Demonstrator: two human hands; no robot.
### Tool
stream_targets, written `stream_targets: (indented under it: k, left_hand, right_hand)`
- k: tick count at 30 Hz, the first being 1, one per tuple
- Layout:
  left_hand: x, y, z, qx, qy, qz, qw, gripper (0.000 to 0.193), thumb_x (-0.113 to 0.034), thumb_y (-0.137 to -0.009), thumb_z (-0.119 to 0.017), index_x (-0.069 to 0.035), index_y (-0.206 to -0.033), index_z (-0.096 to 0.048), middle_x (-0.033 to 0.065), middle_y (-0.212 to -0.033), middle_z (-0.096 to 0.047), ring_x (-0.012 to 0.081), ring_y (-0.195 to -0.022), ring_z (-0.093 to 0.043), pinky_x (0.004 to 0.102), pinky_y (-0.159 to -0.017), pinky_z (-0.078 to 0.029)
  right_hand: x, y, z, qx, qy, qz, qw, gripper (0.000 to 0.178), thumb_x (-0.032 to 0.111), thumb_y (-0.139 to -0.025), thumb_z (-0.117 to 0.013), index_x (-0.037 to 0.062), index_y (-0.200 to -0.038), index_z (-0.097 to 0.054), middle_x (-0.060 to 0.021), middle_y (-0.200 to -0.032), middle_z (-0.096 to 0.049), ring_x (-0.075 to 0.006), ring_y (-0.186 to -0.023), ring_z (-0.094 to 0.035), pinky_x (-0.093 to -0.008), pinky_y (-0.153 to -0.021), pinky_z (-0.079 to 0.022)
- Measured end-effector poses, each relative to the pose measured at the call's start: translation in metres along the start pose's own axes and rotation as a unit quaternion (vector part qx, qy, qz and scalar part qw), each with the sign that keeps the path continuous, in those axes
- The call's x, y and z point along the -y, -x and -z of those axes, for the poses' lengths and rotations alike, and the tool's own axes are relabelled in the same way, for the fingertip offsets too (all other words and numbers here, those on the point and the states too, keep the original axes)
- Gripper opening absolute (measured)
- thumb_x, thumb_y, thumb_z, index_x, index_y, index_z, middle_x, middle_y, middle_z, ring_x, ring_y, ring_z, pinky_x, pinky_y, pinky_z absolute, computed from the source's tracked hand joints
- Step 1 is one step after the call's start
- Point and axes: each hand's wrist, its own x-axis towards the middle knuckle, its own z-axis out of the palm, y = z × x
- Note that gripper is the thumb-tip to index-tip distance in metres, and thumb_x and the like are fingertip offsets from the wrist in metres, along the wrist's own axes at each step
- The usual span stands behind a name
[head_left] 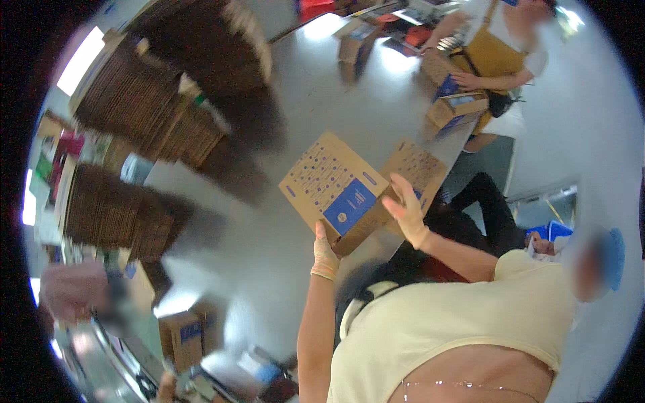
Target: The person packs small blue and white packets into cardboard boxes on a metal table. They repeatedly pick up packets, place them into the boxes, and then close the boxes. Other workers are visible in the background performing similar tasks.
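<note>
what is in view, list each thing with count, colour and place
Held carton: one, brown and blue, centre
Second carton: one, brown and blue, right of it
Table: one, grey, centre
Cardboard stacks: several, brown, left
Paired cartons: two, brown and blue, upper right
Small box: one, brown, table's far end
Separate carton: one, brown and blue, lower left
Aproned person: one, yellow apron, upper right
Capped person: one, blue cap, right
Third person: one, pinkish cap, lower left
Shirt: one, cream, lower right
Left hand: one, yellowish cuff, gripping held carton
Right hand: one, yellowish cuff, by its right edge
</note>
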Motion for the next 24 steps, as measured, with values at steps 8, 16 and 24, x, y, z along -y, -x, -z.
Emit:
stream_targets:
  k: [8,16,24]
  left_hand:
    - [0.064,0.116,0.144,-0.292,-0.072,-0.068,0.951,0.056,-0.052,-0.091,-0.045,-0.010,-0.129,-0.041,0.0124,-0.118,-0.052,0.0248,-0.097,-0.054,0.0359,-0.080,-0.048]
    - [-0.012,0.207,0.115,-0.488,-0.628,-0.372,0.478,0.030,-0.022,-0.085,-0.053,-0.002,-0.107,-0.060,0.0149,-0.104,-0.059,0.0319,-0.100,-0.053,0.0444,-0.094,-0.039]
    - [-0.053,0.173,0.098,-0.344,-0.799,-0.310,0.384,0.023,-0.026,-0.079,-0.061,-0.010,-0.094,-0.062,0.0061,-0.096,-0.057,0.0253,-0.096,-0.054,0.0428,-0.094,-0.037]
  right_hand:
    - [-0.001,0.034,-0.124,0.455,0.248,0.357,0.777,0.036,0.036,-0.081,-0.063,0.0124,-0.108,-0.065,-0.0077,-0.116,-0.062,-0.0268,-0.119,-0.049,-0.0450,-0.102,-0.037]
    - [-0.014,0.041,-0.128,0.657,0.217,0.472,0.547,0.041,0.037,-0.087,-0.055,0.0162,-0.122,-0.057,-0.0038,-0.122,-0.058,-0.0248,-0.127,-0.042,-0.0506,-0.110,-0.022]
    - [-0.032,0.031,-0.143,0.542,0.186,0.381,0.726,0.042,0.027,-0.090,-0.047,0.0118,-0.130,-0.049,-0.0078,-0.122,-0.058,-0.0289,-0.114,-0.051,-0.0437,-0.101,-0.034]
